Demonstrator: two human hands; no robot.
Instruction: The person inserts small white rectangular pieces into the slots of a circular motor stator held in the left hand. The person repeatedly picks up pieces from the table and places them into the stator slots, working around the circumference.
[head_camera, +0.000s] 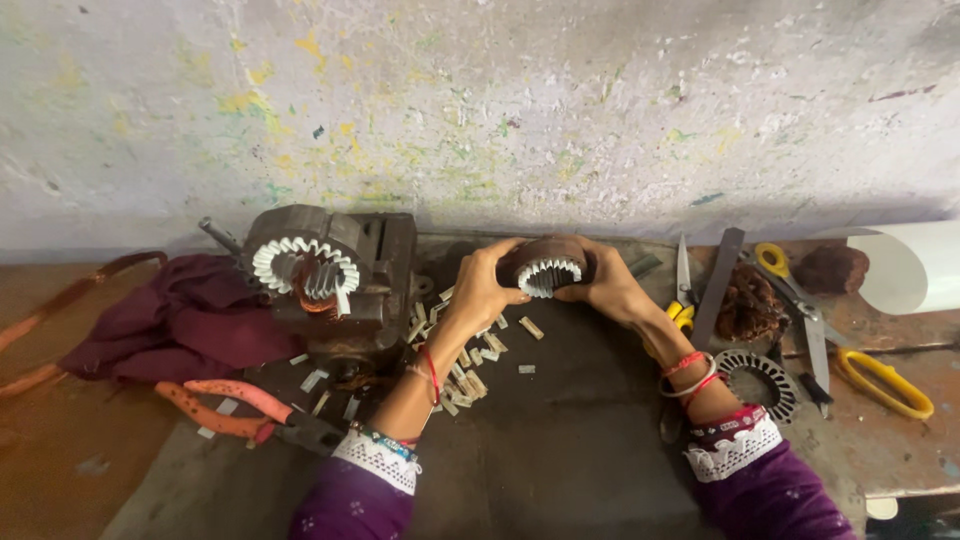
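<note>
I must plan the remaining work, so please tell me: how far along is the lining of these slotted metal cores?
Looks done: the larger core by the wall shows white paper lining all round its slots. In hand: the left hand and right hand grip a smaller core, also showing white liners. Left: loose paper strips lie on the mat, and a bare slotted ring waits at the right.

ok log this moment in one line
left hand: holds stator core | right hand: holds same core | small paper strips: scattered below | pliers: left
</note>
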